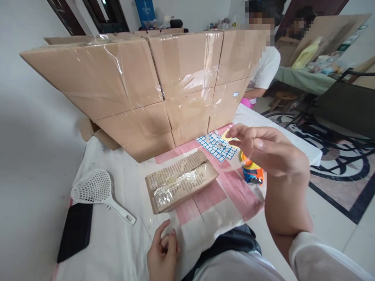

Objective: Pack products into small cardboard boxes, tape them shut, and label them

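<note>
My right hand [263, 150] is raised over the right side of the table, its fingers bent and the thumb pressed against them. Whatever it may pinch is too faint to make out. Below it lies an orange and blue tape dispenser [253, 175] with a yellow roll. My left hand [164, 249] is low at the near edge, index finger stretched, the others curled, nothing visible in it. Just beyond it sits a closed brown cardboard box [181, 181], with shiny clear tape across its top. Neither hand touches the box.
A tall wall of taped cardboard boxes [190, 62] stands behind the small box. On the left lie a white slotted skimmer [93, 187] and a flat black object [76, 232]. A blue-and-white patterned sheet [218, 146] is at the back. Another person [268, 66] sits beyond.
</note>
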The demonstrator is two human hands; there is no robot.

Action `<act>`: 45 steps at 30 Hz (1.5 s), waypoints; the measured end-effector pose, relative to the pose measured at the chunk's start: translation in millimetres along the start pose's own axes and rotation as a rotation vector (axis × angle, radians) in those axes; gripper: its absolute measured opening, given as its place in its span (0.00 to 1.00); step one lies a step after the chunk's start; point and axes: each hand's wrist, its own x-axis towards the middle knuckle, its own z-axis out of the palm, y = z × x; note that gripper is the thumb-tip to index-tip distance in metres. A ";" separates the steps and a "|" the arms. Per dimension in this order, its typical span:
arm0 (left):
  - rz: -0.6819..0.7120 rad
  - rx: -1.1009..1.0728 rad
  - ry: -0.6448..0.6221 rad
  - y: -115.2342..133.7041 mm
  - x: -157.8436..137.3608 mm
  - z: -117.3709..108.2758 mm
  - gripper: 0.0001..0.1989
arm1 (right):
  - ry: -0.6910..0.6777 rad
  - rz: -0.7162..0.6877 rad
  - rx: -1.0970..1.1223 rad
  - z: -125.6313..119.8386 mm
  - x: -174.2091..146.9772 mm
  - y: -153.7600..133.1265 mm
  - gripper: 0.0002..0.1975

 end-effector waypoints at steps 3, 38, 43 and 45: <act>0.062 -0.017 0.054 6.7 -8.0 6.9 0.29 | -0.143 0.115 -0.014 5.5 10.2 14.3 0.22; 1.554 0.605 -0.022 -30.8 60.9 77.5 0.20 | -0.163 0.401 -1.266 -195.0 132.2 195.7 0.12; 1.442 0.602 -0.162 -6.5 54.8 86.8 0.20 | -0.130 0.411 -1.241 -197.8 120.7 231.8 0.03; 1.318 0.632 -0.317 6.0 52.0 99.0 0.18 | -0.094 0.391 -1.206 -197.5 118.3 235.9 0.02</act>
